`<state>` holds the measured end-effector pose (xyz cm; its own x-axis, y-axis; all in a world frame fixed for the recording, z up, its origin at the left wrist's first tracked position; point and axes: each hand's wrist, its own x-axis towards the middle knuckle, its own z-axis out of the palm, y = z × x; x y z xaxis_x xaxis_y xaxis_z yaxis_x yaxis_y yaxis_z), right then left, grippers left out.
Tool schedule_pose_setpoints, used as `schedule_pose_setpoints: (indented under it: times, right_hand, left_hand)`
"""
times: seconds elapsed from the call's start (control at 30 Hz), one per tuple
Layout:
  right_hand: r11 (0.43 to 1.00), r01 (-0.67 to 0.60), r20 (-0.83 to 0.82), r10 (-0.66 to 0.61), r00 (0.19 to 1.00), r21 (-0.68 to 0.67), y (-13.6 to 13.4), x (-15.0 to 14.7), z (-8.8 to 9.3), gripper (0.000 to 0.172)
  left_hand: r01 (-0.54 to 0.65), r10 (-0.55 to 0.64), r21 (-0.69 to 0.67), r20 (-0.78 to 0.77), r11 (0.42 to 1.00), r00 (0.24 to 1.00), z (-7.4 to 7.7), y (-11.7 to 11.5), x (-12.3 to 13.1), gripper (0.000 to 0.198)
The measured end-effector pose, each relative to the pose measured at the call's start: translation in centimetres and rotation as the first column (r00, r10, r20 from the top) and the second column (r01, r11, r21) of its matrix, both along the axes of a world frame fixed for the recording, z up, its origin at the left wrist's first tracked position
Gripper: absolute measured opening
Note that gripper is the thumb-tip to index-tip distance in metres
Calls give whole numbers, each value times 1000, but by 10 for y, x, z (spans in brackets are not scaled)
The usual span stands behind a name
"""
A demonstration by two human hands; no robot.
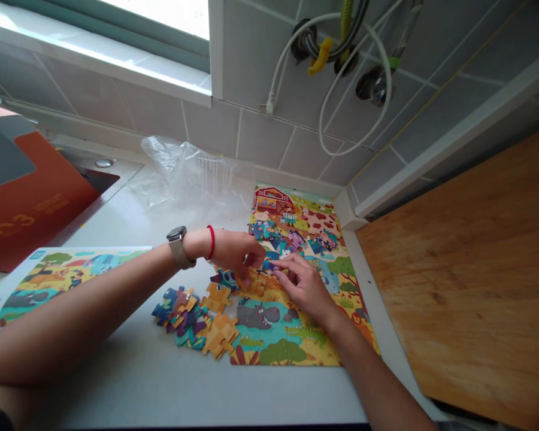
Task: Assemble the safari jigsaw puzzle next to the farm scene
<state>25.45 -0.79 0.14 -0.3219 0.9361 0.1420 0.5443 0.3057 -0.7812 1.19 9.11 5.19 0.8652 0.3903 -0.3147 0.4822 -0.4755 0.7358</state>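
My left hand, with a watch and a red cord at the wrist, bends its fingers down over orange puzzle pieces; whether it grips one cannot be made out. My right hand pinches a small purple puzzle piece between thumb and forefinger, above the middle of the puzzle. Beneath lies the colourful animal puzzle, with a hippo at its near side and a barn at its far side. Loose pieces lie on its upper half. A heap of mixed pieces sits left of it, beside more orange pieces.
A printed picture sheet lies under my left forearm. Behind it stands an orange box. Crumpled clear plastic rests near the tiled wall. A wooden board is at the right; cables and pipes hang above.
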Motion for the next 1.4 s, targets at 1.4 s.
schedule_pose_setpoints:
  times: [1.4]
  right_hand:
    - [889, 284, -609, -453, 651, -358, 3, 2, 11, 42]
  left_hand:
    - [-616, 499, -197, 786, 763, 366, 10, -29, 37, 17]
